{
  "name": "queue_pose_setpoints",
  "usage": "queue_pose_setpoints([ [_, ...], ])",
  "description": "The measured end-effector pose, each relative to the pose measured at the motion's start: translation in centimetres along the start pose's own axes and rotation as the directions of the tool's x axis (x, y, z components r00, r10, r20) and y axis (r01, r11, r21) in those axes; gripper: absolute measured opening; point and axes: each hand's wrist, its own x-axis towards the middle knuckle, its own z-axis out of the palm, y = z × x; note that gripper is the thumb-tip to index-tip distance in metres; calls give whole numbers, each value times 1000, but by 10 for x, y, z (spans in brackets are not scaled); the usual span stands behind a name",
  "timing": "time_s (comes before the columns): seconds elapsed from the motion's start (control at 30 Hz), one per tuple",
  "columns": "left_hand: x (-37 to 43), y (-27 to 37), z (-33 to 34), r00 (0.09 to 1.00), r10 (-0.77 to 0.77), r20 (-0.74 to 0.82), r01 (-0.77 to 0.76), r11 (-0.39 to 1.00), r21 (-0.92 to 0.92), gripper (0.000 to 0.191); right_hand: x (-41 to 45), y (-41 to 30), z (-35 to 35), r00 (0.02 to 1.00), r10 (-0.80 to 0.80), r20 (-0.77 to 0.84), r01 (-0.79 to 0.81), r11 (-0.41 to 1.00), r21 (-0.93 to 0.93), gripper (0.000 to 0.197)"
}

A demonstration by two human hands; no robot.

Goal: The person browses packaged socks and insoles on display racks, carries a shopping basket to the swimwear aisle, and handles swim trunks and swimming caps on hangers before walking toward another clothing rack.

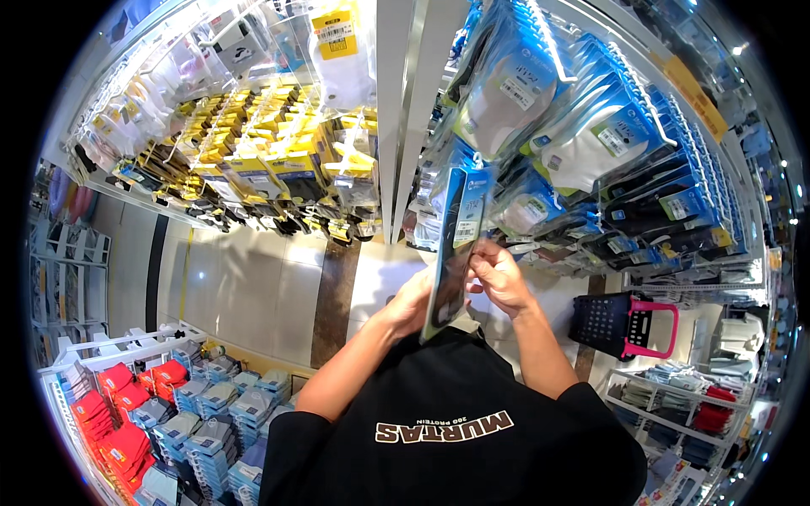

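Note:
Before my chest a clear-bagged pack of dark socks (457, 253) with a blue header card stands upright, seen at a slant. My left hand (411, 302) grips it from the left, its fingers partly hidden behind the pack. At the pack's right edge my right hand (502, 278) pinches with thumb and fingers. The pack's top overlaps a white hook tip (478, 162); whether it hangs there cannot be told. Just beyond hang blue-carded packs of pale socks (506, 104).
Yellow-carded sock packs (272, 139) fill the rack left of a white upright post (393, 126). On the floor to the right sits a dark shopping basket (601, 326) with a pink handle. Folded packs of clothing (209, 436) lie in a low bin at lower left.

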Motion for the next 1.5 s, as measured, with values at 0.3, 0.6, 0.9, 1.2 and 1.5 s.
queue_pose_setpoints([
  [0.3,2,-12,4,949,47,-312,52,952,302,38,5,52,-35,994,-107,-35,93,954,-284,33],
  [0.6,-2,-17,1,996,-86,-37,92,966,241,53,8,17,6,981,186,46,-185,982,-23,54],
  [0.9,8,-26,-13,957,-246,-156,254,967,32,32,11,-5,-22,985,-170,-7,170,983,63,38],
  [1.2,-4,-29,-67,908,-57,-415,147,971,188,38,34,-120,-40,645,-752,-135,554,582,-595,21],
  [1.5,-20,-52,-73,880,-79,-468,154,980,125,28,72,-147,-11,579,-807,-115,448,433,-782,28],
])
